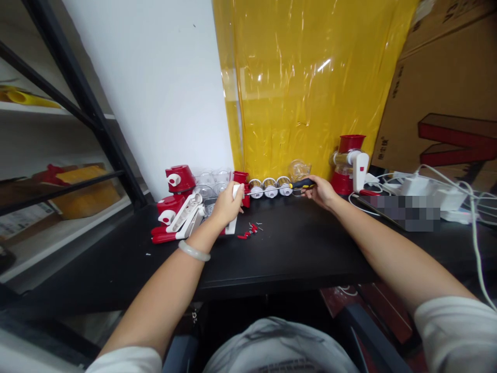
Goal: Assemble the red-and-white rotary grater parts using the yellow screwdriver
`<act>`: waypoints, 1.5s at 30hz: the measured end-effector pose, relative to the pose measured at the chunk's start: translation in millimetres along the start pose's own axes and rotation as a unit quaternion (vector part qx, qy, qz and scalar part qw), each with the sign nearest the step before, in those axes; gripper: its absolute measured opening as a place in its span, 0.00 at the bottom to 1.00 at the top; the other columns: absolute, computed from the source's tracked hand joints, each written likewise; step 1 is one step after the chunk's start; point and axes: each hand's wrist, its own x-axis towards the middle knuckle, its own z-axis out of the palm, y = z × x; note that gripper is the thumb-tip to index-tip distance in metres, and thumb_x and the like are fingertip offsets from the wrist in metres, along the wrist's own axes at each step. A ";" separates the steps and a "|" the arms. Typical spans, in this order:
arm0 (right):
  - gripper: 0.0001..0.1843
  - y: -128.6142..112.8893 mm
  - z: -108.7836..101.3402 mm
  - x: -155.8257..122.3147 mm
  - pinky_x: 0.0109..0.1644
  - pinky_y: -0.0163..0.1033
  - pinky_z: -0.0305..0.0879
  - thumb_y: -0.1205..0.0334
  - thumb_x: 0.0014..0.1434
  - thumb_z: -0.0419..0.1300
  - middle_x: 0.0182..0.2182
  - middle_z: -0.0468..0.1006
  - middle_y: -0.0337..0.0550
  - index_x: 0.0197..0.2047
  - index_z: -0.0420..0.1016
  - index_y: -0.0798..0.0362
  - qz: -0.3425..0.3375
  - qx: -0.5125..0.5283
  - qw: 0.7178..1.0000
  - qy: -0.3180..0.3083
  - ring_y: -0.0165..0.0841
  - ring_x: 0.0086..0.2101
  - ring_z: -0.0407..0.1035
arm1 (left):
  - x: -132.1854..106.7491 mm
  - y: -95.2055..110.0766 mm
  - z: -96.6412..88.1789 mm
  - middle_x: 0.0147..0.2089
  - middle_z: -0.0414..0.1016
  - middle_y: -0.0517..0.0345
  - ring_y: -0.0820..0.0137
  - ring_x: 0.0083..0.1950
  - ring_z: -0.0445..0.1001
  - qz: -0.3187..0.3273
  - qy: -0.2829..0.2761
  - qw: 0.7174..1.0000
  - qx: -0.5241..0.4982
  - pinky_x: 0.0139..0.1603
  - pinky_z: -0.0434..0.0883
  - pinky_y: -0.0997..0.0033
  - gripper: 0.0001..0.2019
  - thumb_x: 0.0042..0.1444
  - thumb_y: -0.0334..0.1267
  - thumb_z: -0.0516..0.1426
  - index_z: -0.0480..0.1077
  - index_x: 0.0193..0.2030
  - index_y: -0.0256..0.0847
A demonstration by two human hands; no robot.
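Note:
My right hand point(320, 192) grips a screwdriver point(302, 184) by its black and yellow handle. The long shaft runs left, nearly level, toward a white plastic part point(236, 190) that my left hand point(228, 204) is closed around. Whether the tip touches that part is too small to tell. Just behind my left hand is a red plastic piece point(241, 177). Small red pieces point(252, 228) and a few screws lie on the black table below the shaft. White crank handles point(186, 215) with red ends are piled left of my left hand.
Red grater bodies point(180, 178) and clear plastic cups point(213, 178) stand at the left back. Several drums point(271, 187) line the back edge. An assembled rotary grater point(351, 163) stands right, near white cables and chargers point(417, 185) and a dark flat device point(388, 204).

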 end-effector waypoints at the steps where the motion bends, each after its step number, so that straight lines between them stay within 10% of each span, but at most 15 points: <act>1: 0.07 0.3 0.1 0.1 0.23 0.36 0.67 0.58 0.57 0.56 0.17 0.71 0.37 0.35 0.68 0.53 -0.006 -0.001 1.000 -0.001 0.27 0.14 0.62 | 0.1 0.0 0.0 0.21 0.70 0.63 0.65 0.20 0.74 0.001 0.002 1.000 -0.001 0.27 0.69 0.67 0.18 0.64 0.55 0.44 0.64 0.44 0.43; 18: 0.20 5.4 -0.6 2.0 0.16 0.33 0.60 0.42 0.58 0.59 0.09 0.63 0.31 0.30 0.66 0.51 -0.054 -0.073 0.995 0.034 0.26 0.09 0.55 | 0.0 0.0 -1.6 0.22 0.70 0.62 0.66 0.21 0.74 0.013 0.003 1.000 0.015 0.27 0.69 0.68 0.18 0.65 0.54 0.44 0.63 0.42 0.43; 27: 0.09 -1.2 -1.3 1.3 0.26 0.37 0.69 0.61 0.58 0.52 0.22 0.76 0.41 0.35 0.71 0.54 -0.001 0.016 1.000 0.021 0.31 0.19 0.70 | -0.5 -0.7 -0.3 0.22 0.71 0.62 0.66 0.20 0.74 0.010 0.005 1.000 0.016 0.26 0.68 0.69 0.17 0.65 0.53 0.45 0.63 0.43 0.43; 38: 0.12 6.7 -2.8 3.1 0.14 0.32 0.53 0.52 0.59 0.57 0.11 0.66 0.34 0.34 0.67 0.52 -0.056 -0.042 0.998 -0.009 0.26 0.10 0.57 | 0.2 1.0 -1.1 0.20 0.70 0.63 0.66 0.20 0.74 0.005 0.015 1.000 0.004 0.26 0.68 0.69 0.17 0.66 0.52 0.44 0.63 0.42 0.42; 45: 0.20 5.6 0.0 1.1 0.18 0.33 0.62 0.44 0.60 0.58 0.10 0.63 0.31 0.29 0.63 0.51 -0.070 -0.071 0.995 0.011 0.24 0.08 0.53 | 1.0 -2.4 0.3 0.20 0.69 0.63 0.66 0.20 0.74 0.006 0.019 1.000 0.009 0.26 0.68 0.69 0.17 0.66 0.53 0.45 0.63 0.42 0.43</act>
